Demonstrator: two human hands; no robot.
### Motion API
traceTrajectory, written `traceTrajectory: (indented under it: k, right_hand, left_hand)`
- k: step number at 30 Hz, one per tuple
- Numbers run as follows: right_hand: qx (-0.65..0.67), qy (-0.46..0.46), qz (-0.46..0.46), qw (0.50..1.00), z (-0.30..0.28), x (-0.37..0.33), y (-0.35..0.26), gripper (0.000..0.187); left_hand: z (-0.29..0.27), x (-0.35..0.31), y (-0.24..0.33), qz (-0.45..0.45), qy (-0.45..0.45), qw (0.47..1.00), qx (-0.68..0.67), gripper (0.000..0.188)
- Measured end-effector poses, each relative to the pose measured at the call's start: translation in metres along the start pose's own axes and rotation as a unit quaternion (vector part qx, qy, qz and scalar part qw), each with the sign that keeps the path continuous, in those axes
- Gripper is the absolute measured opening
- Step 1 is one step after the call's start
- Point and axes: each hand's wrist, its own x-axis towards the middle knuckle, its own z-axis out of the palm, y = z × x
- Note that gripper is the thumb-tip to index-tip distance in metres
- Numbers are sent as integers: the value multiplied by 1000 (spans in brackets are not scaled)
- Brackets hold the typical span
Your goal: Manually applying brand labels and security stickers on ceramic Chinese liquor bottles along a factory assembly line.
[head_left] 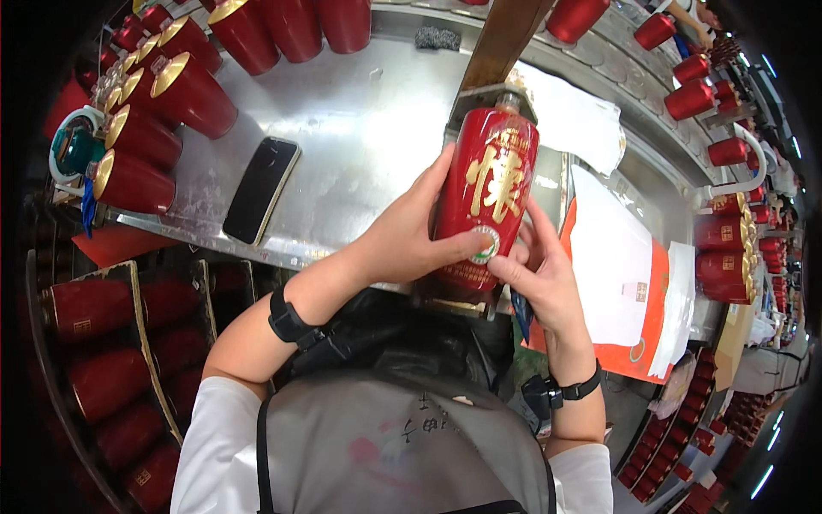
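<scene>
Between my two hands is a glossy red bottle (490, 176) with large gold lettering and a small round white-and-green label near its base. Its clear neck points away from me, against a metal bracket on a brown post. My left hand (428, 227) wraps the bottle's left side, thumb lying across the front beside the round label. The right hand (541, 270) grips the lower right side, its thumb near the label's edge and its other fingers partly hidden. Under the bottle's base a dark holder edge with a gold strip shows in part.
A black phone (263, 190) lies on the metal table (342, 111). Several red bottles with gold tops (195, 96) stand at the far left. White sheets (610, 274) lie over an orange sheet (658, 321) at the right. Racks of red bottles (107, 381) stand lower left. A dark scouring pad (437, 38) lies at the back.
</scene>
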Motion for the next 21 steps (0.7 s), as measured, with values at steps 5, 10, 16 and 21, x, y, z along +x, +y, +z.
traceTrajectory:
  k: [5, 10, 16, 21]
  right_hand:
    - [7, -1, 6, 1000, -1, 1, 2, 93]
    - [14, -1, 2, 1000, -1, 4, 2, 93]
    - [-33, 31, 5, 999, -9, 10, -8, 82]
    - [-170, 138, -114, 969, -13, 41, -47, 60]
  left_hand:
    - [-2, 2, -5, 4, -11, 1000, 8, 106]
    - [-4, 3, -4, -4, -12, 1000, 9, 105]
    - [-5, 2, -10, -9, -9, 1000, 3, 106]
    - [-3, 3, -9, -16, -7, 1000, -17, 111]
